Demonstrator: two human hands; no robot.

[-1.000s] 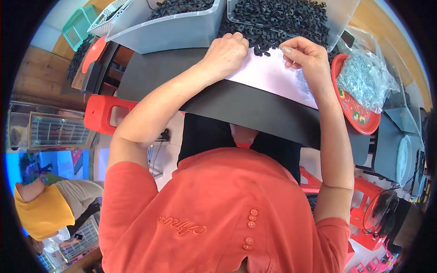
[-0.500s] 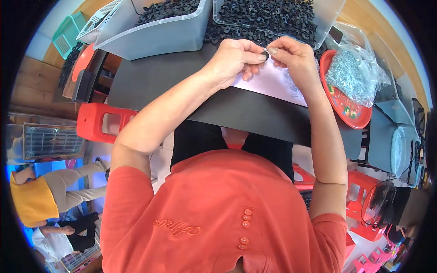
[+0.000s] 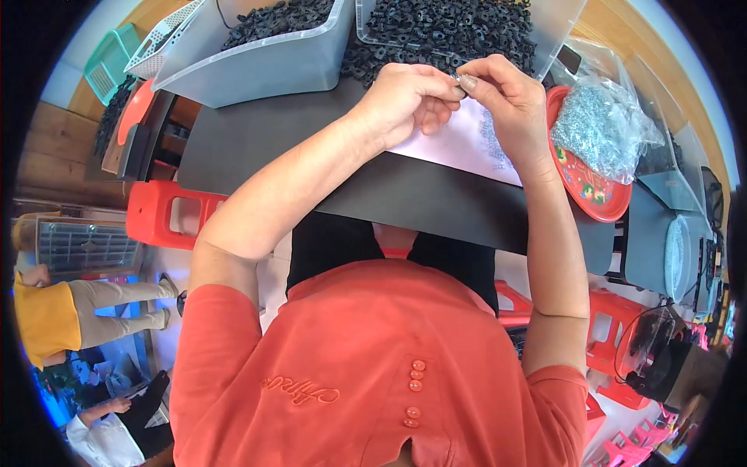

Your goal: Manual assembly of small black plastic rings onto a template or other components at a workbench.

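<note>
Left hand pinches a small dark piece, mostly hidden, over the white sheet's far side; the right hand, apart a second ago, now meets it, bringing both to one piece; its own grip cannot be told.

Red short-sleeved shirt, black trousers

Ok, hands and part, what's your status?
Left hand pinching small dark part, mostly hidden in the grip. Right hand up against it, exact hold unclear. Loose black pieces heaped just beyond both hands.
</note>
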